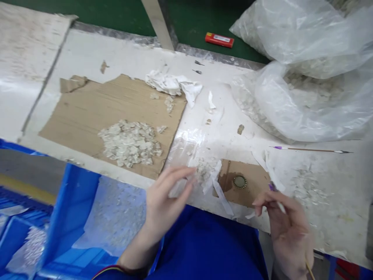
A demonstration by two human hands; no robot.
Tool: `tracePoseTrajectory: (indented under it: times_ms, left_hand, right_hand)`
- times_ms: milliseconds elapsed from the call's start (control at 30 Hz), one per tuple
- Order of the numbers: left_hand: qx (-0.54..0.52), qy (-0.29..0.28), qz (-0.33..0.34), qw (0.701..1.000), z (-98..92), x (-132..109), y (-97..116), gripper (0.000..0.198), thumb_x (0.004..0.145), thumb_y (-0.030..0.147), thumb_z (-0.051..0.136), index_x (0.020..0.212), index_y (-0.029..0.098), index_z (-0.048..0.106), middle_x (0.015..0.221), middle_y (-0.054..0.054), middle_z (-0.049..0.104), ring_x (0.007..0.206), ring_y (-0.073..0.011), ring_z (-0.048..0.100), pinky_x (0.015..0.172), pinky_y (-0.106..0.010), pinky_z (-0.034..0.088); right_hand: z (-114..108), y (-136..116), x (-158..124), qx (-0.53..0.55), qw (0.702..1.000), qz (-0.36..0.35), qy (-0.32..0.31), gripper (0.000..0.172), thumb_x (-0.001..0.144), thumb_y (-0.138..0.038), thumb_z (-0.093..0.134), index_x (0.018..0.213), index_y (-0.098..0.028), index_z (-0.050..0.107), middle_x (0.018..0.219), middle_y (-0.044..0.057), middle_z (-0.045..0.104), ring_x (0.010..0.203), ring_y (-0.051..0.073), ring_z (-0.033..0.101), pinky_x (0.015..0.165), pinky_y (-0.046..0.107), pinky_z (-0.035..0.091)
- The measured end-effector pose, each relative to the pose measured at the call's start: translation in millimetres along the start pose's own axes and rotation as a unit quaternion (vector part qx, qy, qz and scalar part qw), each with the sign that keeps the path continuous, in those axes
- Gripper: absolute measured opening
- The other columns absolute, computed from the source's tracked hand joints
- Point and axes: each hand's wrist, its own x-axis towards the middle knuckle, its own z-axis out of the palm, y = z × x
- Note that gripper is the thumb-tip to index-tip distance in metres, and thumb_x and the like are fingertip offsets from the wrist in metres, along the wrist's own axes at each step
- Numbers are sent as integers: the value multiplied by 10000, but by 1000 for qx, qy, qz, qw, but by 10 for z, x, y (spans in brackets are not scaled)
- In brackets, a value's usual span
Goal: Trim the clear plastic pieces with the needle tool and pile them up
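My left hand (pixel 170 198) hovers over the table's front edge, fingers partly curled and apart, beside small translucent pieces (pixel 205 169); nothing shows between its fingers. In my right hand (pixel 287 221) is a thin stick tool (pixel 273 187) with a purple part, its end emerging below the palm. That hand is at the right edge of a small cardboard piece (pixel 253 175), on which a round bottle cap (pixel 239 181) lies over a damp patch. White strips (pixel 224 198) lie around the small cardboard. A heap of pale flat pieces (pixel 131 144) rests on a larger cardboard sheet (pixel 87 112).
Plastic bags (pixel 314 97) of pieces fill the back right. A second thin tool (pixel 314 150) lies before them. White crumpled cloth (pixel 175 83) and a red box (pixel 219 40) are farther back. Blue bins (pixel 61 217) stand below the table's left front.
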Motion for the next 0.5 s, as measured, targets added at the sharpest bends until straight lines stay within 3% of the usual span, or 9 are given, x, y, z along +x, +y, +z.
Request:
tracePoseTrajectory:
  times_ms: [100, 233, 300, 400, 500]
  left_hand:
    - [118, 70, -29, 990, -170, 114, -394, 173, 893, 105, 669, 996, 215, 754, 911, -70, 727, 790, -229, 692, 731, -369, 563]
    - [191, 115, -10, 975, -186, 111, -594, 214, 890, 123, 686, 1077, 216, 734, 998, -108, 678, 954, -310, 652, 871, -488, 506]
    - [179, 76, 31, 980, -85, 66, -530, 231, 917, 117, 652, 1113, 224, 713, 1036, -105, 686, 957, -292, 659, 860, -458, 525]
    - [125, -18, 68, 990, 90, 23, -404, 232, 958, 103, 576, 1111, 225, 702, 1055, -85, 726, 935, -243, 697, 829, -372, 570]
    - [101, -58, 72, 991, 202, 46, -412, 279, 979, 63, 508, 1135, 197, 697, 1101, -106, 749, 955, -245, 701, 853, -375, 573]
  right_hand:
    - [51, 91, 42, 28, 998, 31, 38, 382, 997, -580, 506, 1205, -318, 691, 819, 2, 693, 580, 148, 570, 541, 285, 534]
    - [72, 143, 52, -87, 994, 51, 40, 120, 961, -299, 661, 1056, -284, 733, 922, 24, 724, 783, 168, 685, 663, 269, 574]
    - [72, 151, 59, -144, 989, 37, 23, 127, 933, -204, 682, 1024, -274, 735, 946, 30, 740, 861, 186, 716, 703, 273, 589]
    - [77, 152, 90, -189, 982, -19, 7, 150, 926, -135, 651, 973, -254, 728, 855, 20, 740, 761, 180, 719, 644, 277, 592]
    - [91, 169, 114, -218, 974, -64, 5, 174, 923, -100, 616, 975, -236, 711, 806, 20, 736, 699, 181, 716, 587, 279, 590]
